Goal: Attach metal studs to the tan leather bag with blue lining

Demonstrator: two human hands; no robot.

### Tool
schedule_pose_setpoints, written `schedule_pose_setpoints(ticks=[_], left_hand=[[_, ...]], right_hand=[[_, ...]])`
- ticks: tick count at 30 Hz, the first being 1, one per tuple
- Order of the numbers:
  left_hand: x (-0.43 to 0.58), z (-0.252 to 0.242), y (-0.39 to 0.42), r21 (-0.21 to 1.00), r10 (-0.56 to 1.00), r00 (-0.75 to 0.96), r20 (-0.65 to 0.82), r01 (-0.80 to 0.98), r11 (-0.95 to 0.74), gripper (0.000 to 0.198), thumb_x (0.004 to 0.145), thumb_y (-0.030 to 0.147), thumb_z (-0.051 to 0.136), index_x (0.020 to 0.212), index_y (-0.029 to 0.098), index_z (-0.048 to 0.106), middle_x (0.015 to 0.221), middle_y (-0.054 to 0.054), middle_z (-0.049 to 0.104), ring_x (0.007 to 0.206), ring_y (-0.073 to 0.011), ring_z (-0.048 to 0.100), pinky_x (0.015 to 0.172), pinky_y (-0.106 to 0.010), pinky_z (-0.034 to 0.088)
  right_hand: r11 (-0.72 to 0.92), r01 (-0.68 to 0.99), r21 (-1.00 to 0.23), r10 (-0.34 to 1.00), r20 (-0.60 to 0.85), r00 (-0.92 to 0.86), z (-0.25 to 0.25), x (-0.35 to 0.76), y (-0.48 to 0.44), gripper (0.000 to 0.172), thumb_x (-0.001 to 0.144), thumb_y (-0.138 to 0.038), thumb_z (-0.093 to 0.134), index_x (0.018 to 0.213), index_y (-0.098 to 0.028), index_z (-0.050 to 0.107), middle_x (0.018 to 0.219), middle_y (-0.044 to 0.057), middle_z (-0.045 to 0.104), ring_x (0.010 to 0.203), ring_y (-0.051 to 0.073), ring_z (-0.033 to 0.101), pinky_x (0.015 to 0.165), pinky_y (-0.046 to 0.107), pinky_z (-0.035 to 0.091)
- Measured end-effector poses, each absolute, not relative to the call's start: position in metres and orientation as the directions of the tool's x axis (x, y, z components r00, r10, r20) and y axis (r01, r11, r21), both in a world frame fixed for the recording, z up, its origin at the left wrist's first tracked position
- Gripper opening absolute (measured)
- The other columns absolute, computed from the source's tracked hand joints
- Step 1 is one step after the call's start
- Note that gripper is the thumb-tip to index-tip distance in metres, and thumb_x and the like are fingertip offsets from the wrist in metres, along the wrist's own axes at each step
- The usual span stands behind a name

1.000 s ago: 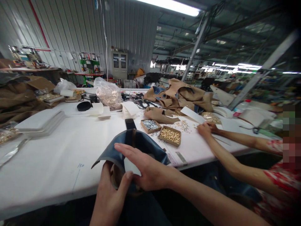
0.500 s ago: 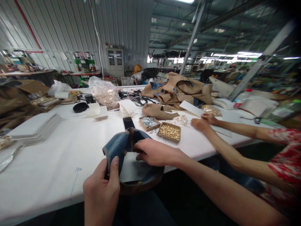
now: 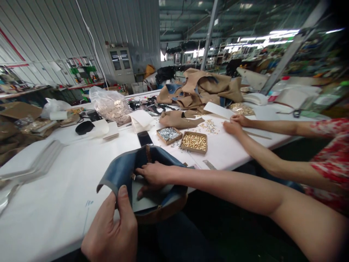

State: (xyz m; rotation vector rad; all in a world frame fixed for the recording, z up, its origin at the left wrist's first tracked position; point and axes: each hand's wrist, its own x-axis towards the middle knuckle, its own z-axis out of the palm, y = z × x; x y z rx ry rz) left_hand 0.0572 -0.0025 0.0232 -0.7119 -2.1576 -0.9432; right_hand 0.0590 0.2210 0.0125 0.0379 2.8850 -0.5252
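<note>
A bag-like leather piece (image 3: 117, 168), blue on its inner face with brown on the outside, stands open at the table's front edge. My left hand (image 3: 111, 227) grips its near left edge between thumb and fingers. Inside the opening is my right hand (image 3: 156, 176), its fingers stretched out and the thumb apart, beside a small metal fitting (image 3: 133, 177) on the blue face. Below that hand lies a pale flat board (image 3: 145, 203) within the piece. Whether the fingertips touch the leather, I cannot tell.
Beyond the piece are a phone (image 3: 145, 138), a box of silver studs (image 3: 169, 134) and a box of gold studs (image 3: 194, 142). On the right, a co-worker's hands (image 3: 234, 125) hold a white sheet (image 3: 218, 110). Brown leather pieces (image 3: 201, 89) are heaped behind.
My right hand has let go of the leather's far edge and opened inside it. The piece has come lower and its left side is spread wider. My view has shifted right and down.
</note>
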Motion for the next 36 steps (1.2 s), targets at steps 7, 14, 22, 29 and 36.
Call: schedule_pose_setpoints(ticks=[7,14,22,29,36], left_hand=[[0.066,0.023,0.001,0.341,0.2,-0.507,0.838,0.774,0.534,0.028,0.1,0.015,0.087,0.127,0.019,0.085,0.113,-0.011,0.088,0.091,-0.0305,0.084,0.091,-0.04,0.066],[0.066,0.027,-0.002,0.407,0.176,-0.607,0.775,0.693,0.595,0.028,0.104,0.034,0.082,0.129,0.022,0.088,0.105,-0.01,0.087,0.093,-0.0324,0.082,0.093,-0.042,0.069],[0.076,0.033,-0.002,0.551,0.112,-0.731,0.673,0.597,0.583,0.047,0.107,0.049,0.075,0.142,0.019,0.082,0.116,-0.015,0.086,0.105,-0.0392,0.081,0.105,-0.056,0.069],[0.077,0.036,0.001,0.529,0.097,-0.71,0.698,0.602,0.599,0.038,0.103,0.042,0.083,0.136,0.024,0.087,0.121,-0.012,0.087,0.108,-0.0385,0.081,0.115,-0.058,0.064],[0.076,0.04,0.005,0.47,0.134,-0.704,0.698,0.59,0.657,0.035,0.105,0.041,0.084,0.136,0.025,0.087,0.115,-0.011,0.088,0.104,-0.0378,0.083,0.099,-0.052,0.065]], right_hand=[[0.926,0.005,-0.378,-0.096,-0.246,-0.964,0.005,0.06,0.226,0.076,0.109,-0.067,0.072,0.175,-0.034,0.054,0.152,0.02,0.074,0.143,0.051,0.068,0.116,0.076,0.053],[0.84,0.027,-0.541,-0.077,-0.168,-0.983,0.003,0.063,0.24,0.063,0.092,-0.058,0.094,0.148,-0.032,0.08,0.144,0.009,0.081,0.132,0.037,0.078,0.102,0.038,0.063],[0.812,0.035,-0.583,-0.099,-0.196,-0.976,0.007,0.065,0.247,0.059,0.095,-0.047,0.094,0.149,-0.026,0.081,0.146,0.007,0.081,0.134,0.033,0.077,0.099,0.031,0.06],[0.841,0.012,-0.541,-0.096,-0.171,-0.98,-0.008,0.063,0.242,0.063,0.099,-0.057,0.088,0.157,-0.034,0.074,0.152,0.01,0.077,0.141,0.041,0.071,0.116,0.051,0.055],[0.971,-0.068,-0.23,-0.062,0.032,-0.998,-0.036,0.063,0.231,0.067,0.103,-0.068,0.08,0.152,-0.024,0.074,0.15,0.023,0.063,0.132,0.043,0.064,0.107,0.058,0.056]])
